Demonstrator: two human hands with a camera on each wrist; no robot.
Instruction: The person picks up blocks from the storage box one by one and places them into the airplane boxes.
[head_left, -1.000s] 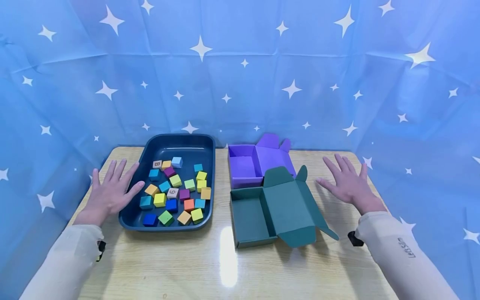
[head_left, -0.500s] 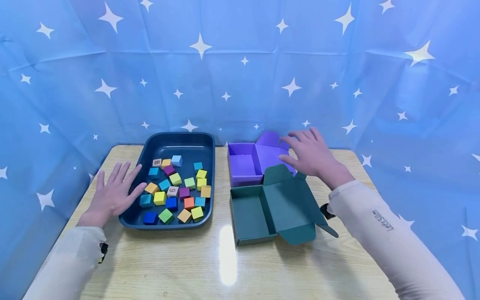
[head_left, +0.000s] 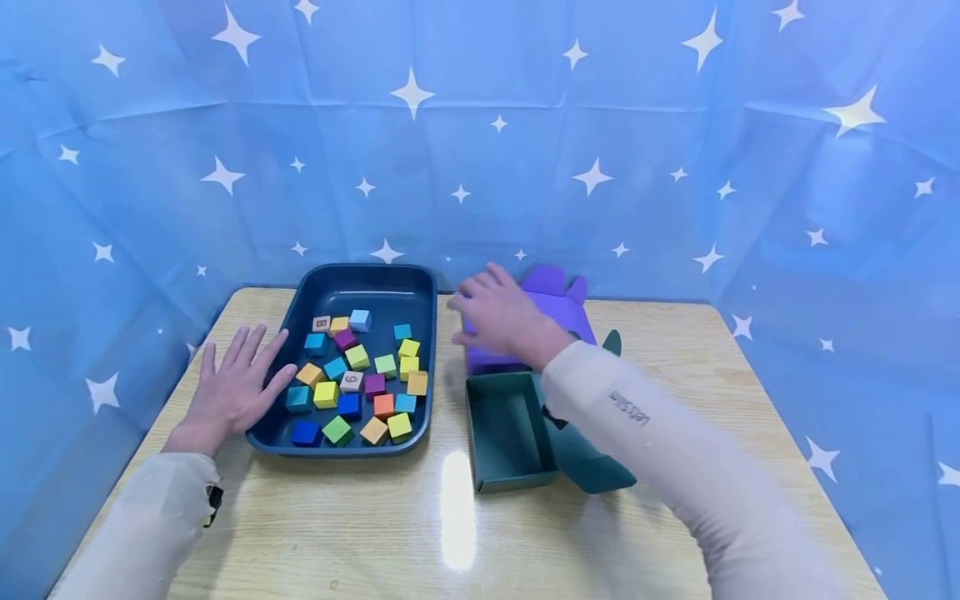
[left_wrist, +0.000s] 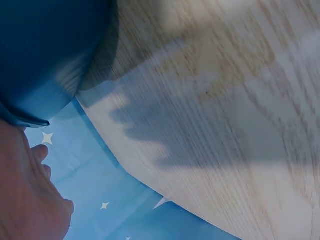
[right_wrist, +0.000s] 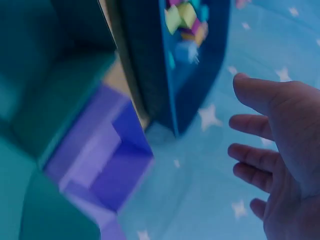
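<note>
My right hand (head_left: 504, 315) hangs over the purple box (head_left: 562, 312), its fingers spread and pointing left toward the tray. In the right wrist view that hand (right_wrist: 280, 155) holds nothing, and the purple box (right_wrist: 100, 150) lies below it. My left hand (head_left: 234, 390) has its fingers stretched out beside the left rim of the dark blue tray (head_left: 360, 277). Several coloured cubes lie loose inside, among them a yellow cube (head_left: 326, 395), an orange cube (head_left: 383, 406) and a wooden cube with a letter (head_left: 321, 325). The left wrist view shows part of the left hand (left_wrist: 30, 190) near the tray (left_wrist: 50, 55).
An opened dark green box (head_left: 510, 433) stands in front of the purple one, its lid folded out to the right under my right forearm. Both sit on a light wooden table (head_left: 360, 525). A blue star-patterned cloth (head_left: 480, 150) hangs behind and at both sides.
My right hand has swept left from the table's right side, across the open lids, to over the purple box. The left hand has barely shifted; cubes and boxes stay in place.
</note>
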